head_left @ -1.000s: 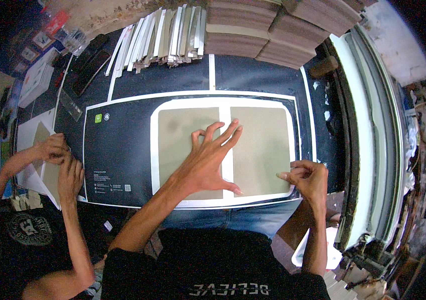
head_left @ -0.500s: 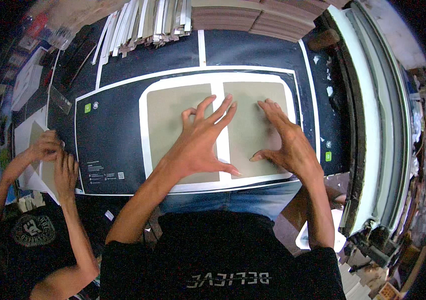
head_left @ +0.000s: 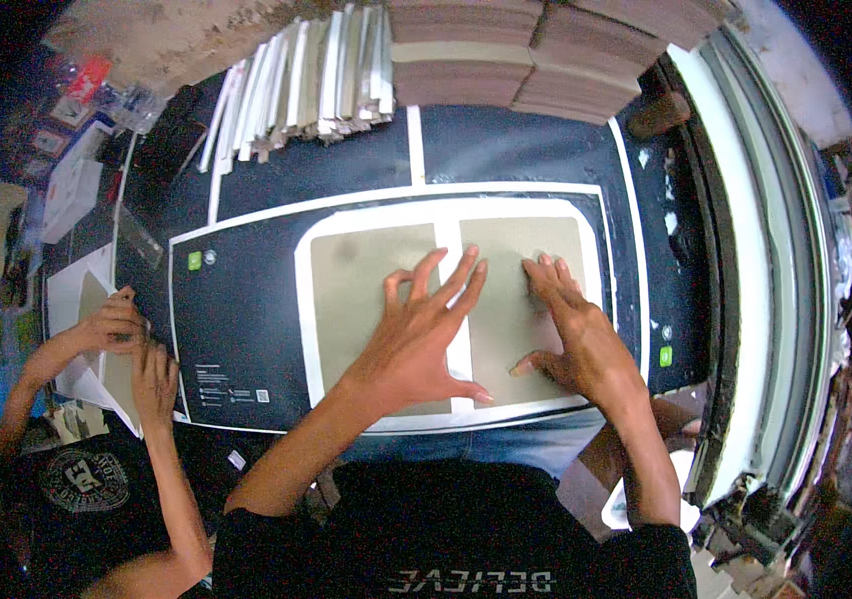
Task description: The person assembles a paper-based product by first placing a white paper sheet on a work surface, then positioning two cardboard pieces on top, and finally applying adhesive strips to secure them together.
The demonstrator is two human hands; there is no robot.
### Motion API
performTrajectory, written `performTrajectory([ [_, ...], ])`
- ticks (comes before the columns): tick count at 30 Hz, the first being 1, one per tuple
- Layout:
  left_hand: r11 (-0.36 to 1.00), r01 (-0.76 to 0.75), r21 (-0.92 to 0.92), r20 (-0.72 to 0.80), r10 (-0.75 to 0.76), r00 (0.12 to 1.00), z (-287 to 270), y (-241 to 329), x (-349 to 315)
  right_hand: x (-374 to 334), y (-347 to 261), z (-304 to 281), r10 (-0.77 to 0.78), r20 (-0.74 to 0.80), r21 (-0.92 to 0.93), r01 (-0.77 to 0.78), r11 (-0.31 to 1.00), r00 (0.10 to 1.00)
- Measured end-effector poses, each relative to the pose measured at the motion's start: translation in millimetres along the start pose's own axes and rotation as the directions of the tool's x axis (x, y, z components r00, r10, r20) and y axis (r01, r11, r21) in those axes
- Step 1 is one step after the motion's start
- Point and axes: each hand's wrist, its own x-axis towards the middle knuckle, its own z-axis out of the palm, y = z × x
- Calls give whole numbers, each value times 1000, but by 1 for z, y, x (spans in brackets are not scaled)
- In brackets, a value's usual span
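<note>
Two grey-brown boards, a left one (head_left: pixel 356 309) and a right one (head_left: pixel 506 290), lie side by side on a dark printed sheet (head_left: pixel 236 329) with white margins. A white strip (head_left: pixel 457 262) separates them. My left hand (head_left: pixel 421 344) is spread over the inner edge of the left board, with fingers reaching across the strip. Over the right board, my right hand (head_left: pixel 586 344) has its fingertips near the far side and its thumb apart. Both hands hold nothing; whether the palms press down is hidden.
A bundle of pale strips (head_left: pixel 301 80) and stacks of brown board (head_left: pixel 536 60) stand at the back. Long pale rollers (head_left: pixel 746 270) run along the right. At left, a co-worker's hands (head_left: pixel 131 339) handle a folded sheet beside a white box (head_left: pixel 71 195).
The view has tilted, so the whole table sits lower in the picture. My hands keep nearly the same spread pose over the boards.
</note>
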Motion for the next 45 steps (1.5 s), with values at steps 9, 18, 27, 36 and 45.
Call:
performTrajectory([
  [9, 960, 280, -22, -705, -214, 676, -51, -70, 57, -3, 7, 10, -8, -127, 6, 9, 1000, 992],
  [18, 796, 518, -314, -735, -549, 397, -108, -178, 91, -9, -3, 14, 63, -151, -55, -72, 996, 986],
  [27, 679, 675, -289, -653, -656, 380, -128, -171, 89, -11, -9, 14, 79, -126, -51, -86, 995, 989],
  [36, 565, 81, -821, -200, -417, 887, -84, -30, -20, -30, -19, -5, 130, -256, 423, -9, 906, 958],
  [45, 623, 135, -770, -57, -278, 959, -47, 40, -76, -20, -48, -43, 357, -427, 816, 185, 547, 831],
])
